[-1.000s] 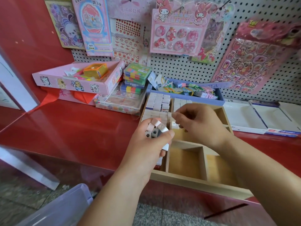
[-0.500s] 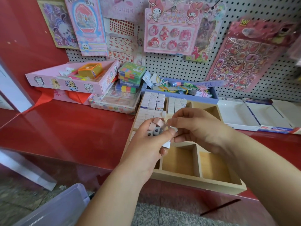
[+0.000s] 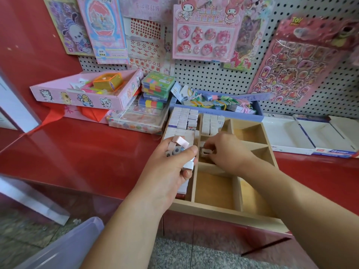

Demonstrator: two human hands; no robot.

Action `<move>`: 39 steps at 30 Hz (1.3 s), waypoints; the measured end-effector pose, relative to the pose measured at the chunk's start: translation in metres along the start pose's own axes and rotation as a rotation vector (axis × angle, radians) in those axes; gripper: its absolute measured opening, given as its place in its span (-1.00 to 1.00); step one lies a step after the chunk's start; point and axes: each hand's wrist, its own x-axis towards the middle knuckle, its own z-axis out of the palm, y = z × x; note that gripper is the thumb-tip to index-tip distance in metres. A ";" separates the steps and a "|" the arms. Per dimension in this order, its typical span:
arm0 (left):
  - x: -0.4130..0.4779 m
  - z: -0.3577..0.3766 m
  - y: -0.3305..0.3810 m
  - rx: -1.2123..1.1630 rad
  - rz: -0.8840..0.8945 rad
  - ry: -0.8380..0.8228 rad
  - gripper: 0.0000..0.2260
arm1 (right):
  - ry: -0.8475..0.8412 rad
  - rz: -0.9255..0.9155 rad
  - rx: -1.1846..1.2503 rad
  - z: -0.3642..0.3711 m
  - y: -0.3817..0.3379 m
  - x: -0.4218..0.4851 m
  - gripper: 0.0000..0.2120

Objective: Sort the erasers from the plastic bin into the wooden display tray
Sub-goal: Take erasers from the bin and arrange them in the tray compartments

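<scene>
A wooden display tray with several compartments sits on the red counter. Its far left compartments hold rows of small white erasers. My left hand hovers over the tray's left side and grips a bunch of small erasers, pink, white and grey. Just to its right, my right hand pinches a single pale eraser low over a middle compartment. The translucent plastic bin shows only a corner at the bottom left, below the counter.
A pegboard with sticker packs rises behind the tray. A pink box, stacked colourful cases and a blue tray of trinkets crowd the back. White boxes lie at the right. Bare red counter spreads to the left.
My right hand took one eraser from the bunch in my left hand and has lowered it toward the tray's middle compartment. My left hand stayed nearly still.
</scene>
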 end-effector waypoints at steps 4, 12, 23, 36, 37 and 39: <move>0.001 -0.003 0.002 0.003 0.013 0.004 -0.73 | 0.061 0.030 0.003 0.005 -0.002 0.004 -0.90; 0.002 -0.004 0.001 0.017 0.002 0.008 -0.75 | 0.025 0.016 0.007 0.004 -0.004 0.009 -0.91; 0.003 -0.007 0.002 0.026 0.011 0.021 -0.72 | -0.067 -0.003 0.016 -0.004 0.003 0.003 -0.90; 0.002 -0.003 0.000 0.041 0.011 0.002 -0.77 | -0.078 0.004 -0.030 -0.003 0.001 0.012 -0.86; 0.002 -0.003 0.001 0.044 0.012 0.002 -0.77 | -0.037 0.026 -0.051 -0.001 0.000 0.012 -0.87; 0.002 -0.003 0.000 0.049 0.014 -0.001 -0.77 | 0.055 0.040 -0.092 0.002 0.001 0.011 -0.89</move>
